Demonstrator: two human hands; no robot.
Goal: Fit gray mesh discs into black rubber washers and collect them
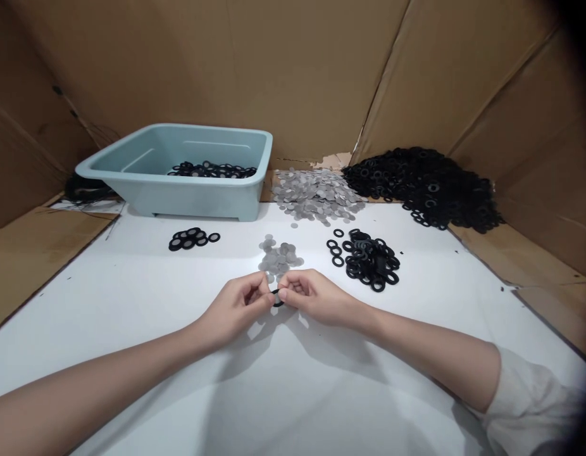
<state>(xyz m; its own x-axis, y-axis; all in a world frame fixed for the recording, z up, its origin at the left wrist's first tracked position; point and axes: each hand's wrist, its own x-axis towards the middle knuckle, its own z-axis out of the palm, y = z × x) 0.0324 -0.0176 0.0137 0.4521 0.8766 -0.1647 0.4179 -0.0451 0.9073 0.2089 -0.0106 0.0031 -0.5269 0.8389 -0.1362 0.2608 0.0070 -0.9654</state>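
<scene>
My left hand (243, 301) and my right hand (316, 294) meet at the middle of the white tabletop, thumbs and fingers pinched on opposite sides of one black ring (278, 303). A grey disc seems to sit within the ring, partly hidden by the fingertips. Just beyond my hands lies a small pile of grey discs (281, 256). To the right is a heap of loose black rings (371, 259). On the left rests a small group of black rings with grey discs inside (191, 238).
At the back left stands a light blue plastic basin (193, 196) with many disc-filled rings (214, 170) in it. A larger pile of grey discs (316, 193) lies beside it, and a big mound of black rings (426, 183) is at the back right. Cardboard walls (297, 69) enclose the table.
</scene>
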